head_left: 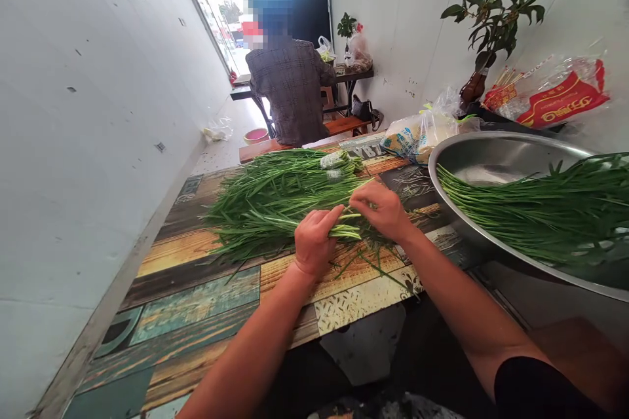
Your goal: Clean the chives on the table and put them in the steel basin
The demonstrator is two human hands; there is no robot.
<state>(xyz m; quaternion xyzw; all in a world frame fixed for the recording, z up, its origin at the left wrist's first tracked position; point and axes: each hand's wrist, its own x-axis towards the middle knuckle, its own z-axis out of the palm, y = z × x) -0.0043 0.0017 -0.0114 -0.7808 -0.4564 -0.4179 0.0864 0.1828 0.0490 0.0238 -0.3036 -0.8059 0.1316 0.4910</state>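
Note:
My left hand (314,239) is closed around a small bunch of garlic chives (348,232), pale cut ends pointing right and green leaves trailing left. Close by on the right, my right hand (381,209) is pinched at the stem ends, with a thin chive stalk at its fingertips; the tips are partly hidden. Beyond both hands lies a large pile of garlic chives (265,186) on the wood-patterned table (196,314). A white band (333,159) wraps some stems at the pile's far right. Loose green trimmings (376,265) are scattered below my right hand.
A steel basin (435,173) with more garlic chives (531,209) stands at the right. Behind it are plastic bags (422,134), a red package (565,98) and a potted plant (496,19). A person (289,88) sits facing away at another table. A white wall (88,144) borders the left.

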